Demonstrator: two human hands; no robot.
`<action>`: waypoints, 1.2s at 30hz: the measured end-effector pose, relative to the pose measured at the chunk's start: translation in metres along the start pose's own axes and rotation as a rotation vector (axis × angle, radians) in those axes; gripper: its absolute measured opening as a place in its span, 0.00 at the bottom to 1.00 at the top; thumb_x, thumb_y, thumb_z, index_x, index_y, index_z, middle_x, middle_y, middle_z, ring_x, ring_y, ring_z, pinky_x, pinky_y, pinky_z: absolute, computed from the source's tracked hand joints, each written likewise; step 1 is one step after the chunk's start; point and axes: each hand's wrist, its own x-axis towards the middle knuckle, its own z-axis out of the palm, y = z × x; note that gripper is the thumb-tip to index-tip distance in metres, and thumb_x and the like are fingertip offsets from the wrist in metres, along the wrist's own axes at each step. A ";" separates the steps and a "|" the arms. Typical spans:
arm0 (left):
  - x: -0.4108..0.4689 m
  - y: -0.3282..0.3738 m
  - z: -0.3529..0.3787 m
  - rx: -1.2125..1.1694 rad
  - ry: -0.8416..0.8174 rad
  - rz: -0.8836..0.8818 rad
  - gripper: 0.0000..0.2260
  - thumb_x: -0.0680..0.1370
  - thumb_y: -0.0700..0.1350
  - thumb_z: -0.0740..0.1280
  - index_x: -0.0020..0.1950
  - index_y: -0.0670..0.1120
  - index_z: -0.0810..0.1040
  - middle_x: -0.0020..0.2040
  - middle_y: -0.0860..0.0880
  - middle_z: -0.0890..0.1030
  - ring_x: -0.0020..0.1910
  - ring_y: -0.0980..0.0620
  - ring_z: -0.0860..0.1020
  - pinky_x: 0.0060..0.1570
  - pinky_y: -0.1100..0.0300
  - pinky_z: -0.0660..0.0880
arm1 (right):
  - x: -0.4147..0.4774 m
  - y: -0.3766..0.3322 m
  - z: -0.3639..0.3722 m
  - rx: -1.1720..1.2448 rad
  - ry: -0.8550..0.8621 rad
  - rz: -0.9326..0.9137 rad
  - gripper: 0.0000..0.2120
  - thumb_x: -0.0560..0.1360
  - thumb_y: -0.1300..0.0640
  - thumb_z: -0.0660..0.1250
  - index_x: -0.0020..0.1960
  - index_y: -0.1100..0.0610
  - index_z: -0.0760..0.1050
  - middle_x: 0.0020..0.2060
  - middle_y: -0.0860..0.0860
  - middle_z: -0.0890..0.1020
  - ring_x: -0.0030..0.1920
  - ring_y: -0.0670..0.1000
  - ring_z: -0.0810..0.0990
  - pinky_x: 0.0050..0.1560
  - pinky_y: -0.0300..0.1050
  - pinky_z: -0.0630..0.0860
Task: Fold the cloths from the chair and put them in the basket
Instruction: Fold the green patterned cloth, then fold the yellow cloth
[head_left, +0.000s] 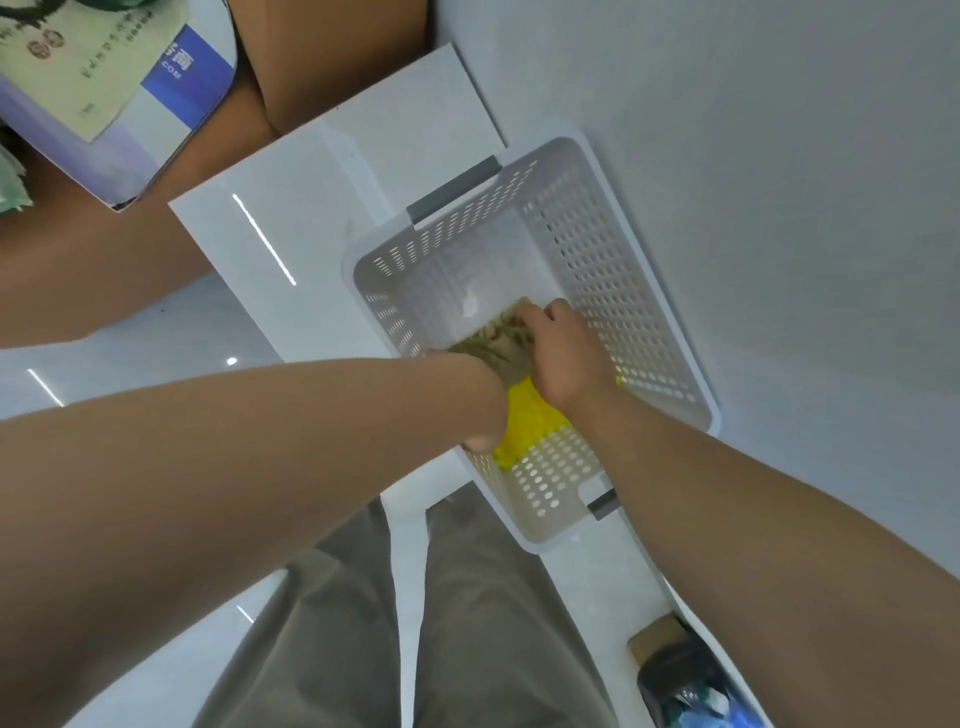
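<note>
Olive cloth (493, 343) down in basket (597, 249), right hand (563, 353) fingers curled gripping it; yellow cloth (524, 421) at 6 o'clock; left hand (480, 400) fingers hidden.

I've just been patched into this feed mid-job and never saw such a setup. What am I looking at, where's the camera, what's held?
No machine here: a person works with two bare hands. The single picture comes from a camera on their head, looking down. Both reach into a white perforated basket on a white surface. The right hand curls its fingers on a patterned cloth lying over a yellow cloth. The left hand is at the patterned cloth's edge, fingers hidden.
</note>
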 end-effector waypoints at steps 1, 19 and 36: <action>-0.002 0.001 0.000 -0.023 -0.016 -0.004 0.06 0.82 0.45 0.56 0.54 0.44 0.69 0.51 0.45 0.71 0.59 0.42 0.71 0.65 0.40 0.68 | -0.001 -0.004 -0.002 -0.009 -0.001 0.010 0.22 0.76 0.64 0.58 0.69 0.54 0.69 0.56 0.59 0.72 0.55 0.60 0.73 0.48 0.47 0.68; -0.248 0.089 0.047 -0.036 0.557 0.083 0.10 0.79 0.39 0.58 0.39 0.43 0.75 0.42 0.45 0.78 0.40 0.47 0.76 0.40 0.54 0.76 | -0.318 -0.094 -0.107 0.812 0.382 0.708 0.17 0.77 0.67 0.59 0.59 0.55 0.82 0.59 0.52 0.82 0.59 0.54 0.80 0.56 0.41 0.73; -0.260 0.507 0.255 0.709 0.481 0.662 0.12 0.79 0.45 0.60 0.51 0.45 0.84 0.51 0.47 0.84 0.51 0.46 0.81 0.53 0.53 0.78 | -0.741 -0.170 0.168 1.620 1.100 1.450 0.14 0.75 0.65 0.61 0.50 0.52 0.82 0.44 0.50 0.86 0.46 0.53 0.84 0.52 0.48 0.80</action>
